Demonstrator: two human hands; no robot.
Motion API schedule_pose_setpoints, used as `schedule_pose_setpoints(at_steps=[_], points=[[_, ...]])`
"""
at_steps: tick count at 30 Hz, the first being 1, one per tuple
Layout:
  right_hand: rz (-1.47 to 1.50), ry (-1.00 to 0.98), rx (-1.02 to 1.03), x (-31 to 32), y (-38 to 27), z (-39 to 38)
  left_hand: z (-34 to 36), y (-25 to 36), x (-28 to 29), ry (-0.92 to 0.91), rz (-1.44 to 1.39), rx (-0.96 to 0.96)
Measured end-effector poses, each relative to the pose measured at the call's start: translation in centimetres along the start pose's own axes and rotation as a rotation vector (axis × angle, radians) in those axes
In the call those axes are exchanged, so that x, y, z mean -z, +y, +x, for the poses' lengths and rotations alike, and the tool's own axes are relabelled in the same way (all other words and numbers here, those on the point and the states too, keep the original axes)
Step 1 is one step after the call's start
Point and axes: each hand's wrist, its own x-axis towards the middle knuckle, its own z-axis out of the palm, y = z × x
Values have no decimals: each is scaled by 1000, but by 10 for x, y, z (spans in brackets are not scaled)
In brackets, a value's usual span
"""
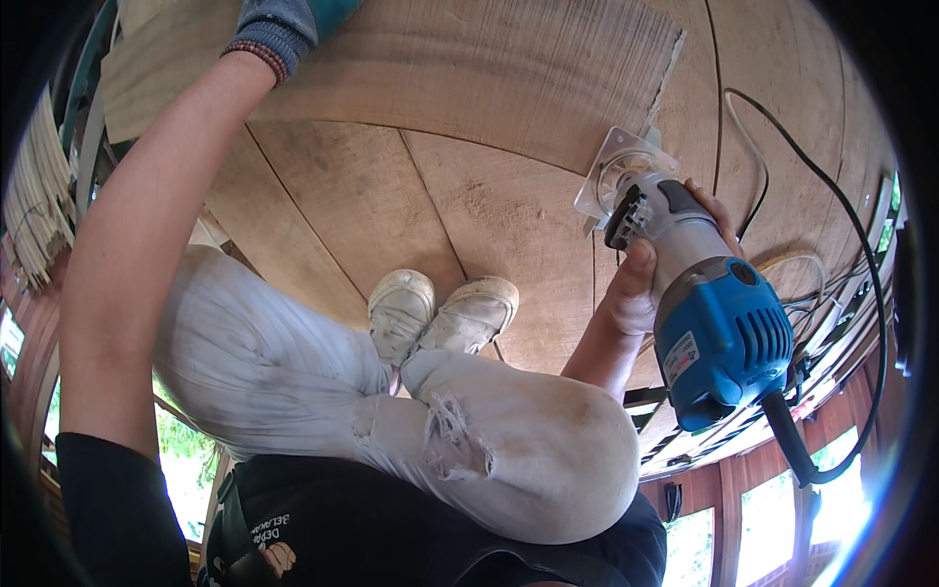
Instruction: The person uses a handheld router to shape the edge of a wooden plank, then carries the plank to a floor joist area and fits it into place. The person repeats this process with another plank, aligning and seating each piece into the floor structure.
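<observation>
My right hand [634, 284], bare, is wrapped round the grey body of a blue trim router [726, 328]. The router is tilted, and its clear square base plate [618, 176] meets the right end of a wide wooden board [469, 83]. That end of the board looks rough and pale along its edge. At the top left, my left hand [308, 20] wears a grey and teal glove and rests on or just over the board. Its fingers are cut off by the picture's rim, so their pose is hidden.
Under the board runs a plank surface [323, 186] with dark seams, where my shoes [440, 308] also rest. The router's black cord [841, 196] loops up the right side. More cables [812, 284] lie at the right edge. Stacked wooden strips [37, 196] stand at far left.
</observation>
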Motion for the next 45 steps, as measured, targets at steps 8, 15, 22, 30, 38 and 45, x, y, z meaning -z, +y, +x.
schedule_pose_setpoints(at_steps=[8, 15, 22, 30, 38, 45], points=[[-12, -30, 42, 1, 9, 15, 1, -2, -2, 24, 24, -24], [-16, -87, 14, -3, 15, 38, 3, 0, 2, -24, 2, -12], [67, -19, -14, -23, 22, 66, 5, 3, 6, -70, 23, 11], [112, 15, 0, -37, 23, 97, 9, 5, 11, -71, 4, -29], [167, 26, 85, -47, 35, 121, 12, 6, 13, -85, -23, -8], [214, 50, 131, -51, 45, 136, 13, 7, 14, -83, -28, -16]])
